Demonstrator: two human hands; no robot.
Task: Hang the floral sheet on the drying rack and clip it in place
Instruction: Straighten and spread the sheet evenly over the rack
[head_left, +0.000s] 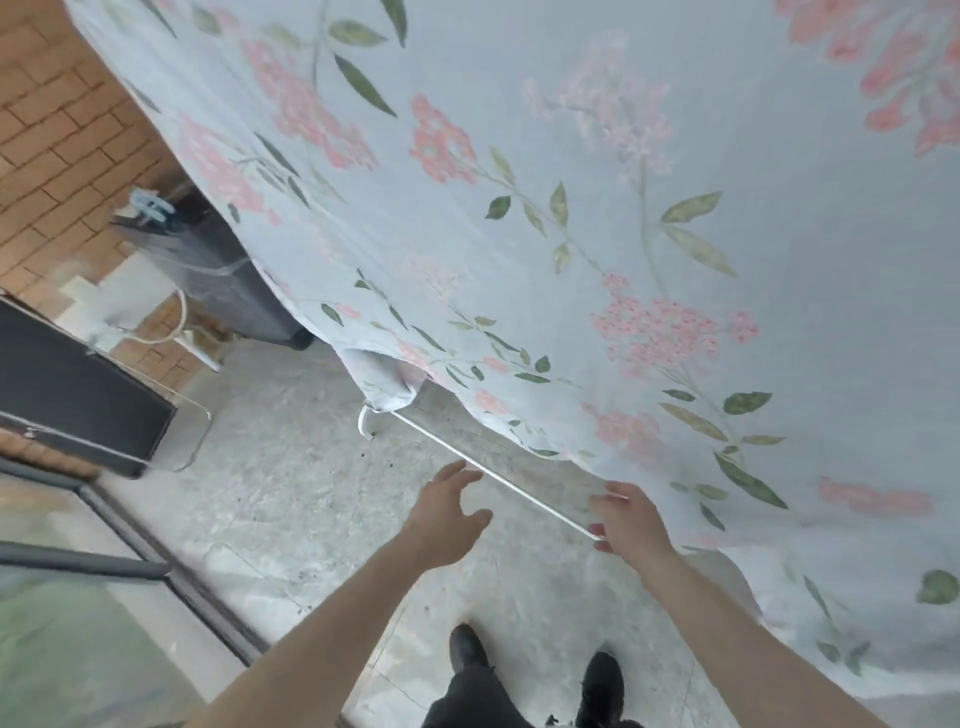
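The floral sheet, pale blue with pink flowers and green leaves, hangs spread over the drying rack and fills the upper right of the view. A white rack bar shows below its lower edge, with a hooked end at the left under a bunched sheet corner. My left hand hovers open just before the bar, fingers spread, holding nothing. My right hand is at the sheet's lower edge by the bar; its fingertips seem to touch the bar or the fabric, and the grip is unclear. No clips are visible in either hand.
A dark grey bin with a pale blue item on top stands by the brick wall at the left. A white stool and a black box are nearer. My black shoes stand on the concrete floor.
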